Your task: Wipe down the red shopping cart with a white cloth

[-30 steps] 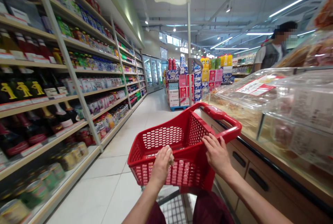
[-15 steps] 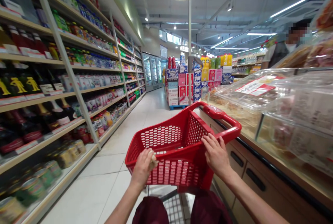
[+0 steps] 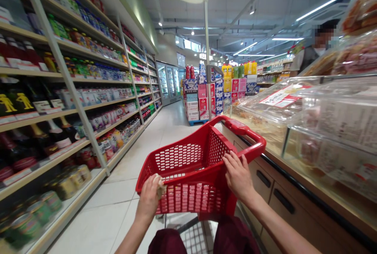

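Note:
A red shopping cart (image 3: pixel 193 181) with perforated basket walls stands sideways in front of me, its handle (image 3: pixel 250 133) pointing right. My left hand (image 3: pixel 149 196) is at the near rim of the basket towards its left end, fingers closed on a crumpled cream-coloured cloth (image 3: pixel 161 188), possibly a tissue. My right hand (image 3: pixel 239 175) lies on the rim by the handle end, fingers stretched over the edge. Nothing shows inside the basket where I can see into it. A lower wire rack (image 3: pixel 198 234) is partly visible between my dark red trouser legs.
Shelves (image 3: pixel 97 102) of bottles, cans and packets line the left side. To the right runs a counter (image 3: pixel 272 203) with clear plastic food packs (image 3: pixel 330 104). Stacked drink boxes (image 3: pixel 203 102) and a pole (image 3: pixel 206 41) stand ahead. Beyond the counter is a person (image 3: pixel 313 51). Tiled aisle floor (image 3: pixel 167 122) leads to glass-door fridges (image 3: pixel 169 79).
The view has turned a little to the right, so everything sits further left. Both hands stay at the same places on the cart, the left still holding the cloth.

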A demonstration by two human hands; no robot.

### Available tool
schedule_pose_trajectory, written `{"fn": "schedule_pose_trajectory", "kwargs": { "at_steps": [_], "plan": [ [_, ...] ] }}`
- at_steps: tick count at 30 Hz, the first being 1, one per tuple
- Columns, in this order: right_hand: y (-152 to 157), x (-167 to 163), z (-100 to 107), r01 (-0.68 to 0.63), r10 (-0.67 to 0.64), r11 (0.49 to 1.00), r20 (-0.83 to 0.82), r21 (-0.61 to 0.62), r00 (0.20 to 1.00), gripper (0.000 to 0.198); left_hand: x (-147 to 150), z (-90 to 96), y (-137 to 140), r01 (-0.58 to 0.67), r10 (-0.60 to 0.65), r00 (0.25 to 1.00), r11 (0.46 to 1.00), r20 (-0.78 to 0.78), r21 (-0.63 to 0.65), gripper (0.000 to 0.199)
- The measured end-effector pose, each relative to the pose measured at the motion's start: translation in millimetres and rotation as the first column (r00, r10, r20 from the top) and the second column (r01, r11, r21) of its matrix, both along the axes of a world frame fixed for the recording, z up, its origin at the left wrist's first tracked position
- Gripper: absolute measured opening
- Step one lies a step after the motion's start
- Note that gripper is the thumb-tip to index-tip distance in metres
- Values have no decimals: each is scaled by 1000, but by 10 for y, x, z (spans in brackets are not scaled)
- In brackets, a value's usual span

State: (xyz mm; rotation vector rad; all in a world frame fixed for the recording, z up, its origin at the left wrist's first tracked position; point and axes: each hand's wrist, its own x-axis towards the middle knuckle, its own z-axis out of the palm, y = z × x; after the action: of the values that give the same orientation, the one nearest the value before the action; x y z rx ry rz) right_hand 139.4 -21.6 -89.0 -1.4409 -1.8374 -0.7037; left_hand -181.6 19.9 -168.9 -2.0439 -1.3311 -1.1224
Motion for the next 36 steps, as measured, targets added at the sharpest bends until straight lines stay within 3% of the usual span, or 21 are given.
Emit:
{"fn": "schedule_pose_trajectory", "kwargs": {
  "at_steps": [2,5,7,10,12,14,16,19,21,23,25,28,32,34,36],
  "plan": [
    [11,-28,8,12,-12,1000,-5,9,1000,41,98,-23,6,-30,30,999,999,16,14,32],
    [7,-37,29,8,-8,1000,-7,9,1000,41,586,36,-30,65,-67,996,997,-55,-30,36],
    [-9,-19,39,1,-1,1000,-11,2,1000,41,731,64,-69,100,-105,990,993,-94,-54,40],
    [-27,-2,34,7,-7,1000,-26,-5,1000,40,376,11,-97,71,-79,990,995,-119,-65,41],
    [-23,-19,20,17,-17,1000,-32,-6,999,41,29,-40,-78,-22,19,997,999,-76,-44,38],
    [-10,-49,5,24,-24,1000,-31,-3,999,41,-88,-50,-51,-93,92,995,995,-24,-21,38],
    [1,-71,-4,26,-26,1000,-27,1,999,41,95,-11,-37,-63,63,998,997,-19,-40,38],
    [-5,-56,-2,12,-12,1000,-22,-1,1000,41,501,86,-47,108,-121,989,984,-88,-144,42],
    [-18,-33,2,-2,2,1000,-19,-1,1000,42,513,114,-62,169,-190,975,971,-116,-169,42],
    [-26,-26,5,-6,6,1000,-24,5,1000,42,303,93,-66,147,-163,981,979,-106,-144,40],
    [-23,-45,4,-1,1,1000,-37,10,999,41,94,57,-58,39,-42,999,995,-29,-95,36],
    [-10,-86,3,9,-9,1000,-46,8,999,41,210,48,-47,-92,99,992,992,79,-88,33],
    [-9,-63,-9,0,0,1000,-23,15,1000,42,737,127,-54,86,-88,996,984,-5,-157,38],
    [-11,-25,-21,-10,10,1000,-19,12,1000,42,682,132,-69,128,-141,988,975,-59,-182,41],
    [-6,3,-31,-17,17,1000,-23,9,1000,42,363,87,-75,81,-95,993,980,-72,-179,40]
  ]
}}
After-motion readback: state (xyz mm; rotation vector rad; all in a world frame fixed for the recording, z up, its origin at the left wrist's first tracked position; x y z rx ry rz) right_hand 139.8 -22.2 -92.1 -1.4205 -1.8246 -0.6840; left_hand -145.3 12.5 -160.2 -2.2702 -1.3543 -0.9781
